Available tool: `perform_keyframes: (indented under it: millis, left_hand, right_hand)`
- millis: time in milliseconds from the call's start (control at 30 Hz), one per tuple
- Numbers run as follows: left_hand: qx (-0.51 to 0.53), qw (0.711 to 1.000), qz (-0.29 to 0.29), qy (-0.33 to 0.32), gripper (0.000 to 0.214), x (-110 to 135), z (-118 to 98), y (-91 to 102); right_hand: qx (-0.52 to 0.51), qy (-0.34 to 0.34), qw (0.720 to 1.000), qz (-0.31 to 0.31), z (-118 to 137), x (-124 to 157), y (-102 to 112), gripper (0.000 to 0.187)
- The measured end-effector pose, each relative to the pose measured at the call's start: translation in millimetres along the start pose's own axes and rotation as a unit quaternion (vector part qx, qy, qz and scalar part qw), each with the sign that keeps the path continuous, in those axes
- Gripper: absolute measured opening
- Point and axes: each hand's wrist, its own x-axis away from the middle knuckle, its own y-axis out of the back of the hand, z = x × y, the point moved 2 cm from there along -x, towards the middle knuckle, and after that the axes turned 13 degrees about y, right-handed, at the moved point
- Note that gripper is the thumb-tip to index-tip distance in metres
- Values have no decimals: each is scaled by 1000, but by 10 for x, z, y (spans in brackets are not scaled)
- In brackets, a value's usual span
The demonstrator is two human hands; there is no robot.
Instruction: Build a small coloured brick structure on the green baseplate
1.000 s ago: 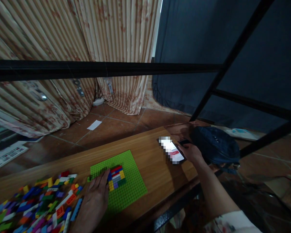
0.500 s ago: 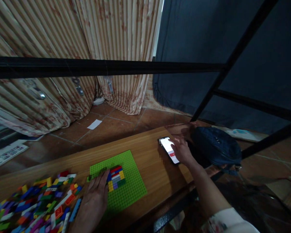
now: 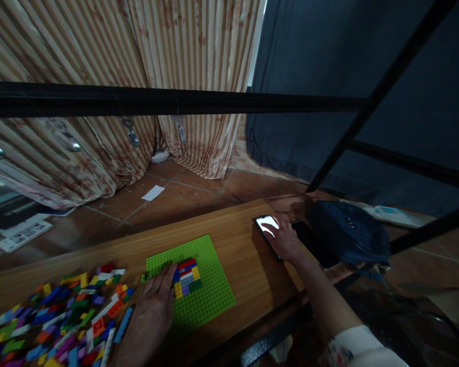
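Observation:
My left hand (image 3: 150, 316) lies flat and open on the green baseplate (image 3: 210, 290), fingertips touching a small block of stacked coloured bricks (image 3: 186, 278). My right hand (image 3: 285, 239) reaches out over a lit phone (image 3: 266, 225) lying on the wooden table (image 3: 245, 255); its fingers rest spread on the screen and cover its lower part. A second dark phone (image 3: 313, 244) lies just right of that hand.
A heap of loose coloured bricks (image 3: 57, 321) covers the table's left end. A dark blue bag (image 3: 348, 229) sits at the right end. A black metal bar (image 3: 168, 102) crosses the view, with slanted bars at the right. Striped curtains and tiled floor lie beyond.
My right hand has slid forward from the phone's near end onto its screen, covering most of it. My left hand has stayed on the baseplate.

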Motion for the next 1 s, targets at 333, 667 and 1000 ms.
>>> perform_keyframes:
  millis: [333,667,1000]
  left_hand:
    - [5,1000,1,8,45,-2,-39,64]
    - [18,1000,-5,1,46,-24,-49,75]
    - [22,1000,-1,1,48,-19,-41,68]
  right_hand:
    - [-31,-62,995,-67,-277,63,40,40]
    - [-81,-76,993,-45,-613,540,52,37]
    - [-26,-11,998,-48,-511,548,-64,41]
